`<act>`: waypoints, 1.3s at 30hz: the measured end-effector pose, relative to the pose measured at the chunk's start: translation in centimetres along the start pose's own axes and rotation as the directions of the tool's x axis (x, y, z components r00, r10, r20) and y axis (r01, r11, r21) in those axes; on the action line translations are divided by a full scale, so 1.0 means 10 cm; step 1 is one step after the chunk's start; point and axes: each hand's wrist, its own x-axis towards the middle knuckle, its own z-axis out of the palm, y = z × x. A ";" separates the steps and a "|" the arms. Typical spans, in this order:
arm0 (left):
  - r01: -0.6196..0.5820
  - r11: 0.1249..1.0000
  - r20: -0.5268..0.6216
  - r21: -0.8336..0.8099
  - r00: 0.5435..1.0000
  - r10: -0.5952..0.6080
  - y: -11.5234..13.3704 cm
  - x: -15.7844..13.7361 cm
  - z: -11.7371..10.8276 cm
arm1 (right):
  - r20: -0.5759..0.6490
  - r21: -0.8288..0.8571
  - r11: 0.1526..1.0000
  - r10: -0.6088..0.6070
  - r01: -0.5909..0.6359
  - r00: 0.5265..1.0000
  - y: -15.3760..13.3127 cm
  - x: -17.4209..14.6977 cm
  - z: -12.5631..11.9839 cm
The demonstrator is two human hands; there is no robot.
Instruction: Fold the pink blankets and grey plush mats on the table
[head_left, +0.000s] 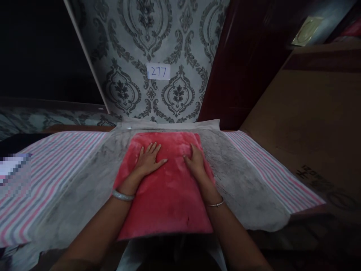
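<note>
A red plush cloth (169,195), folded into a rectangle, lies flat in the middle with its near edge at the table's front. On its upper left part my left hand (148,160) rests palm down, fingers spread. My right hand (195,161) presses on the upper right part near the cloth's side edge, thumb held apart and pointing inward; its other fingers partly hide one another. Neither hand grips anything. Beneath the red cloth spreads a grey fuzzy cover (242,180), showing on both sides of it.
A striped pink, white and grey cloth (265,162) shows past the grey cover on both sides. A large cardboard box (310,124) stands at the right. Behind are a patterned wall (152,94) with a paper marked 277 (158,71), and a dark screen (47,52) at the left.
</note>
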 end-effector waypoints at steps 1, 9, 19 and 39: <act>0.002 1.000 0.002 -0.003 1.000 -0.002 -0.01 0.01 0.00 | -0.026 0.026 1.000 0.015 -0.014 1.000 0.05 0.02 -0.02; 0.004 1.000 0.004 -0.022 1.000 -0.004 0.00 0.05 -0.02 | -0.046 0.110 0.994 0.008 -0.003 0.999 0.04 0.06 -0.08; 0.018 1.000 -0.001 -0.023 1.000 -0.018 -0.02 0.06 0.00 | -0.035 0.185 0.979 0.090 -0.082 0.995 -0.07 0.06 -0.09; 0.011 0.999 -0.022 -0.052 1.000 -0.012 0.00 0.05 -0.01 | -0.132 0.272 0.930 0.290 -0.247 0.948 0.10 0.13 -0.07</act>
